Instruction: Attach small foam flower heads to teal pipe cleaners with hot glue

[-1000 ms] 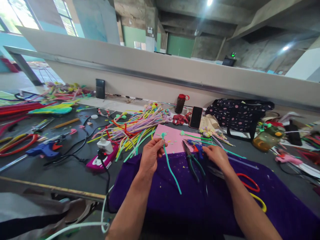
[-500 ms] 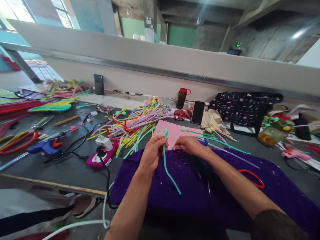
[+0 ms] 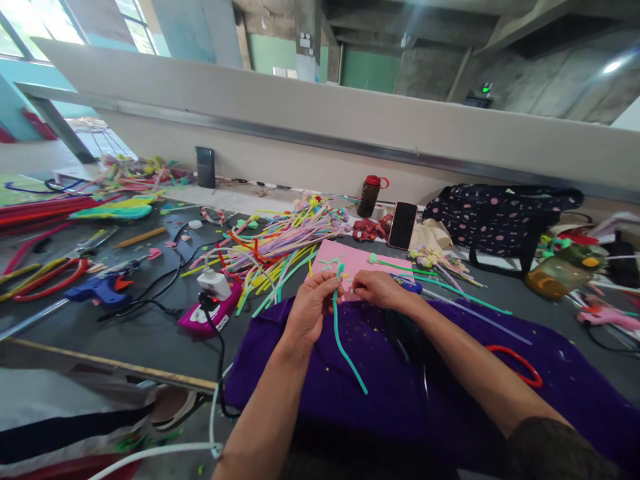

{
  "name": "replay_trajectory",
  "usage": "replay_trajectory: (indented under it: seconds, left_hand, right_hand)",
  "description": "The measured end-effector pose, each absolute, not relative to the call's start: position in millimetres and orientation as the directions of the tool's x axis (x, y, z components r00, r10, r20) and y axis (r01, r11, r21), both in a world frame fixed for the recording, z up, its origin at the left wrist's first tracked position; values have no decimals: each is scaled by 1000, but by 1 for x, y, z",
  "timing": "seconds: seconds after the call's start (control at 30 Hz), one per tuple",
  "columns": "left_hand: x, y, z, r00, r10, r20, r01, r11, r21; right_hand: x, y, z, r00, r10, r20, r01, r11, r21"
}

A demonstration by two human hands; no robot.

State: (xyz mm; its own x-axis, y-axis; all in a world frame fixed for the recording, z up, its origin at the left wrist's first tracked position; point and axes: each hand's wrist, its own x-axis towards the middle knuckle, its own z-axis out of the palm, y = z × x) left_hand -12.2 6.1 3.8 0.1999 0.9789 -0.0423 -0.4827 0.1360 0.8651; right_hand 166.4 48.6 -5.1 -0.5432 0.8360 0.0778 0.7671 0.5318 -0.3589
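My left hand (image 3: pixel 313 310) pinches a teal pipe cleaner (image 3: pixel 343 343) between thumb and fingers. Its small curled tip rises above the grip and its long tail hangs over the purple cloth (image 3: pixel 280 367). To the right, apart from the stem, my right hand (image 3: pixel 379 289) rests at the near edge of a pink sheet (image 3: pixel 333 252). Those fingers are drawn together, and whatever they hold is too small to make out. Small pale bits lie on the sheet. A green stem with a pale green head (image 3: pixel 374 258) lies across its right side.
A pile of colourful pipe cleaners (image 3: pixel 280 247) lies behind my left hand. Left of it are a magenta power strip (image 3: pixel 200 317) and a blue glue gun (image 3: pixel 103 288). Behind stand a phone (image 3: pixel 403 225) and a dark red-lidded bottle (image 3: pixel 369 197). A red loop (image 3: pixel 523 363) lies beside my right forearm.
The view has shifted slightly, so everything sits a little further right. My left hand keeps its pinch on the teal pipe cleaner; my right hand stays near the sheet's edge.
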Motion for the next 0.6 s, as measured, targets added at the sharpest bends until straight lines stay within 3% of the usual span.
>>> replay_trajectory:
  seconds: [0.13, 0.23, 0.3, 0.43, 0.6]
  left_hand:
    - [-11, 5, 7, 208, 975, -78, -461, 168, 871]
    - [-11, 4, 10, 224, 969, -101, -447, 194, 873]
    - [-10, 3, 10, 224, 970, -100, -455, 194, 869]
    - [-9, 2, 9, 241, 964, -107, -447, 209, 870]
    - [-6, 2, 7, 217, 969, -122, -436, 208, 876]
  right_hand:
    - [166, 46, 4, -538, 836, 106, 667, 499, -554]
    - [162, 42, 14, -519, 846, 122, 372, 352, -859]
    - [158, 38, 19, -506, 853, 126, 137, 224, -965]
    - [154, 31, 23, -495, 854, 159, -30, 166, -986]
    - [155, 30, 21, -424, 873, 242, -74, 233, -970]
